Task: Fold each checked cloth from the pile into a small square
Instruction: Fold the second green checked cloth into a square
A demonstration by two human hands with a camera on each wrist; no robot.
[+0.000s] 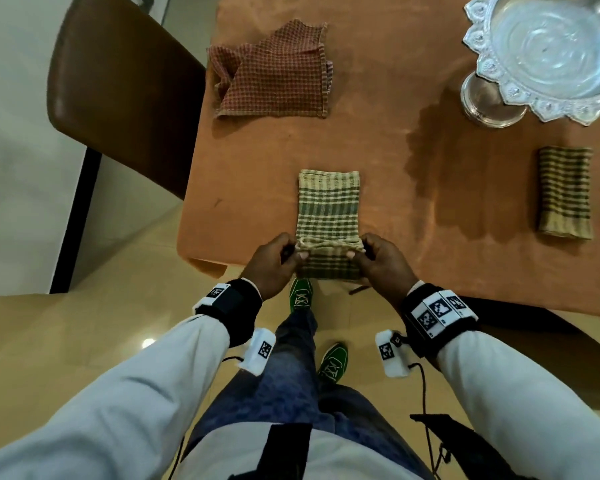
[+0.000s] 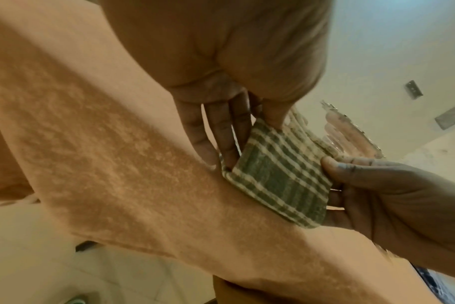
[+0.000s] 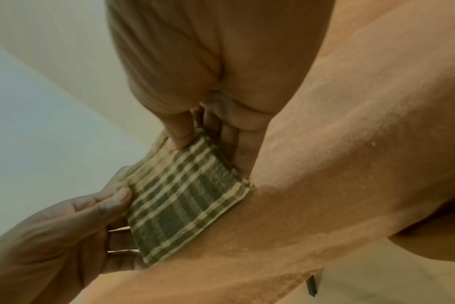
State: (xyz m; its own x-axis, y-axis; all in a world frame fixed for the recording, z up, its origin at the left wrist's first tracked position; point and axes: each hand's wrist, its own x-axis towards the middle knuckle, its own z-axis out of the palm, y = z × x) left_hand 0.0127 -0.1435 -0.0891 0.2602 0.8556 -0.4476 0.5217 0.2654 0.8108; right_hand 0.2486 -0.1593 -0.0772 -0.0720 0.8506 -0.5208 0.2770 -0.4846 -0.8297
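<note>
A green and beige checked cloth (image 1: 328,202), folded into a narrow strip, lies lengthwise on the orange-covered table (image 1: 430,174) near its front edge. Its near end is raised off the table. My left hand (image 1: 297,253) pinches the left corner of that raised end, thumb on one face and fingers behind. My right hand (image 1: 357,253) pinches the right corner the same way. The left wrist view shows the left hand (image 2: 229,139) on the cloth (image 2: 278,176) and the right hand (image 2: 330,168) opposite. In the right wrist view, the right hand (image 3: 195,142) and left hand (image 3: 120,195) hold the cloth (image 3: 185,201).
A loose red checked cloth (image 1: 274,74) lies at the table's far left. A folded brown striped cloth (image 1: 564,192) rests at the right. A silver footed dish (image 1: 548,53) stands at the far right. A brown chair (image 1: 118,91) is beside the table's left edge.
</note>
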